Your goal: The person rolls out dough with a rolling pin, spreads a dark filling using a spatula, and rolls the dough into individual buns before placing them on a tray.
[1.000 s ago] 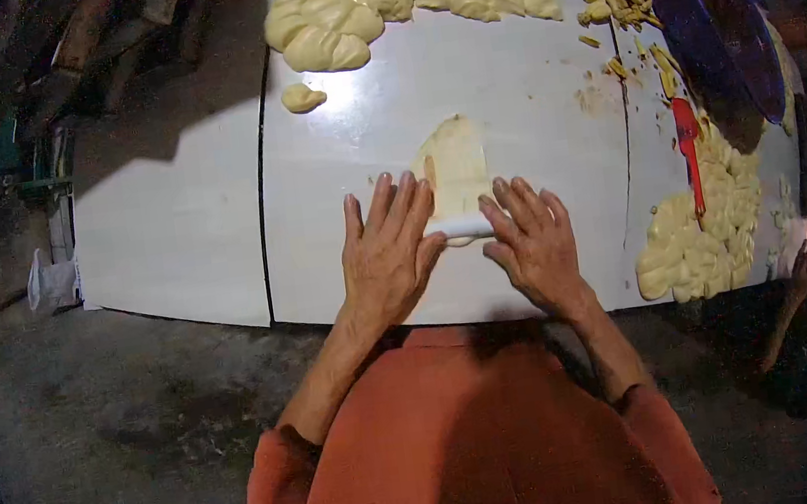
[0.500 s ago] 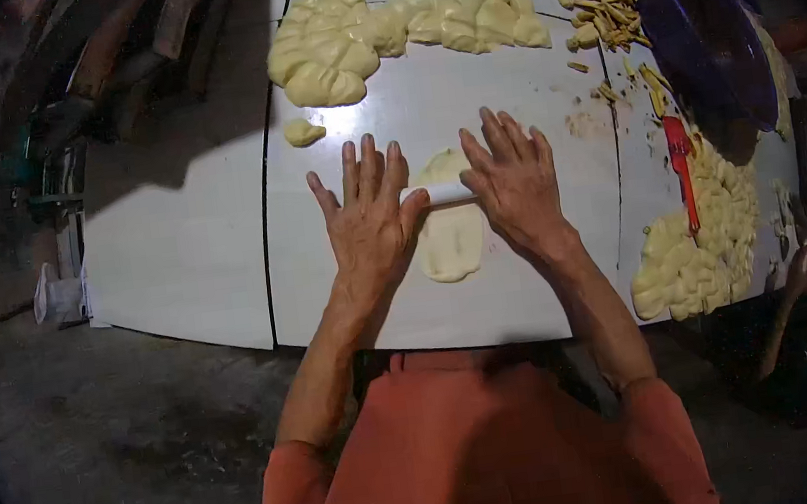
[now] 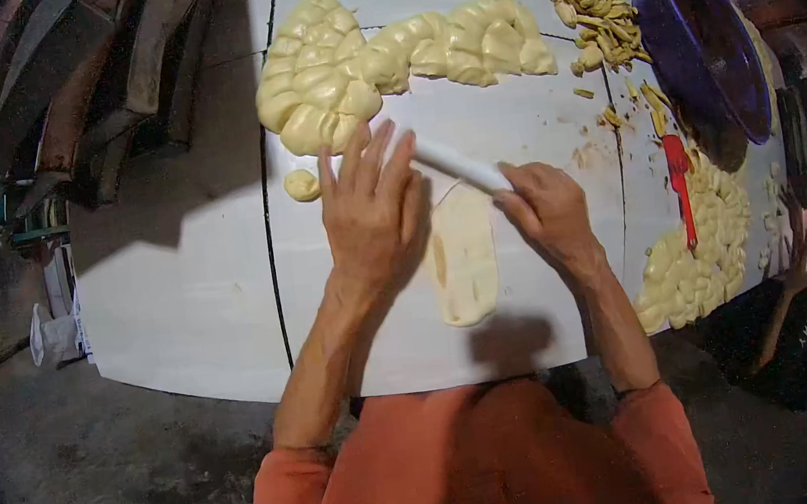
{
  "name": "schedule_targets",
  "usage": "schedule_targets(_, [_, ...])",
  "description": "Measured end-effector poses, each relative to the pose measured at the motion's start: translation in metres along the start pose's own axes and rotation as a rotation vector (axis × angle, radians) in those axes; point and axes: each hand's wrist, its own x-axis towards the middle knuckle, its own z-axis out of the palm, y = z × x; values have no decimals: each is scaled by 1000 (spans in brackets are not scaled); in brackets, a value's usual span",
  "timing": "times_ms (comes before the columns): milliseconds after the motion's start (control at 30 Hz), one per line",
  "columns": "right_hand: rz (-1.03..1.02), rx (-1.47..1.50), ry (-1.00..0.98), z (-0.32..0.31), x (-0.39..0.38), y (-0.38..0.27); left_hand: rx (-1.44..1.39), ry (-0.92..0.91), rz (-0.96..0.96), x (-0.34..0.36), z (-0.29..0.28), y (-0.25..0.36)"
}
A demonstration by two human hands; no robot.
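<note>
A white rolling pin (image 3: 458,164) slants over the table, its near end in my closed right hand (image 3: 552,217). My left hand (image 3: 370,206) is open with its fingers stretched forward, close to the pin's far end; whether the fingertips touch it I cannot tell. Between my hands lies a long, thin sheet of pale dough (image 3: 468,264), its far edge near the pin. A small dough ball (image 3: 302,185) sits just left of my left hand. Beyond my fingers spreads a mass of shiny dough lumps (image 3: 312,82), pressed against one another.
At the far right stands a purple basin (image 3: 757,98), tilted. Beside it are a heap of yellowish strips (image 3: 601,11), a red-handled tool (image 3: 680,183) and more dough lumps (image 3: 692,262). Dark curved beams (image 3: 90,79) rise at the far left. The white table (image 3: 179,310) ends before my body.
My right hand has closed on the rolling pin's end, and the pin has swung from level to slanting, off the dough's middle. The dough sheet appears longer. My view has shifted slightly.
</note>
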Motion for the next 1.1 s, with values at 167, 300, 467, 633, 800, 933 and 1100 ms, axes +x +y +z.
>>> schedule_targets(167, [164, -403, 254, -7, -6, -11, -3, -437, 98, -27, 12, 19])
schedule_targets(300, [-148, -275, -82, 17, -14, -33, 55, -476, 61, -37, 14, 23])
schedule_targets(467, [-97, -78, 53, 5, 3, -20, 42, -523, 41, -27, -8, 27])
schedule_targets(633, [408, -23, 416, -28, 76, 39, -77, -408, 33, 28, -5, 29])
schedule_targets(800, [446, -134, 189, -20, 127, 101, -67, -291, 166, 111, 68, 25])
schedule_targets(933, [409, -24, 126, -20, 146, 109, 42, -174, 315, 151, 141, 7])
schedule_targets(1100, [660, 914, 305, -36, 126, 122, 89, -246, 313, 167, 160, 7])
